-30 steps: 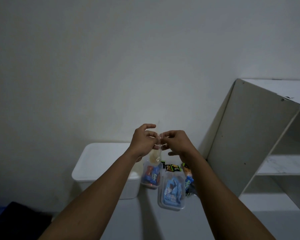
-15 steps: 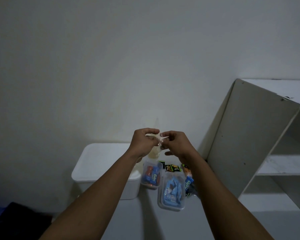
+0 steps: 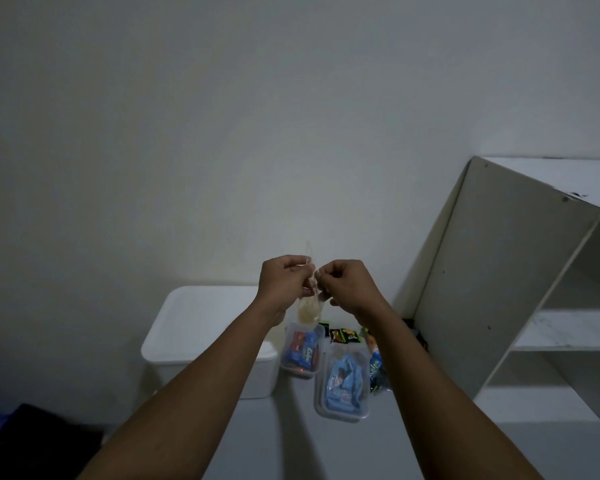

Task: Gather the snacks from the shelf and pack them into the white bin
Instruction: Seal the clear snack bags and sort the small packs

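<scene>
Both hands, left hand [image 3: 284,285] and right hand [image 3: 343,285], pinch the neck of a small clear bag [image 3: 309,308] held above the table, over the snack tubs [image 3: 342,379] beside the lidded white bin [image 3: 201,327]. A slipped pinch could spill its pale contents onto the tubs.

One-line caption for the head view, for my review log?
Both hands, left and right, pinch a small clear bag above snack-filled clear containers beside the lidded white bin.

Both arms reach forward, left hand [image 3: 284,285] and right hand [image 3: 347,285] nearly touching (fingers curled, pinching).
</scene>
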The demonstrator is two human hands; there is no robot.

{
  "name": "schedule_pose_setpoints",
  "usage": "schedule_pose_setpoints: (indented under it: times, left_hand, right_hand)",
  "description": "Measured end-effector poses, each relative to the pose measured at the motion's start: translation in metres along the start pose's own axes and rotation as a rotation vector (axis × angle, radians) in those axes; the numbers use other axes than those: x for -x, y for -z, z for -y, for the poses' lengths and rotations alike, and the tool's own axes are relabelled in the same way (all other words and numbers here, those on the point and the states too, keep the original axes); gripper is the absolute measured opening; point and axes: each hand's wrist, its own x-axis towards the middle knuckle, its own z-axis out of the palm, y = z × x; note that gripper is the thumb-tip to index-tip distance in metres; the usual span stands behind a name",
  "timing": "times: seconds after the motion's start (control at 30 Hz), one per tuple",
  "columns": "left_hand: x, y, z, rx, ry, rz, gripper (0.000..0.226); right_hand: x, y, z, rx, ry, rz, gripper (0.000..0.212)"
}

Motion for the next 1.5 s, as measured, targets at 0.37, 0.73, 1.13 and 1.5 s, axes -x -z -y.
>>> schedule_pose_setpoints:
  times: [0.37,0.73,1.13,1.5]
  left_hand:
    - [-0.001,0.000,0.004,0.005,0.070,0.035,0.013]
    - [-0.003,0.000,-0.004,0.296,0.171,-0.008,0.012]
    - [0.035,0.014,0.116,-0.431,-0.065,-0.055,0.010]
    - [0.131,0.068,0.275,-0.502,0.300,0.243,0.066]
  right_hand:
    - [-0.005,-0.004,-0.005,0.058,0.014,-0.055,0.022]
    - [0.022,-0.001,-0.031,-0.248,-0.097,0.219,0.033]
    - [0.068,-0.021,-0.151,-0.225,-0.447,-0.054,0.013]
    - [0.136,-0.076,-0.239,-0.177,-0.752,0.116,0.061]
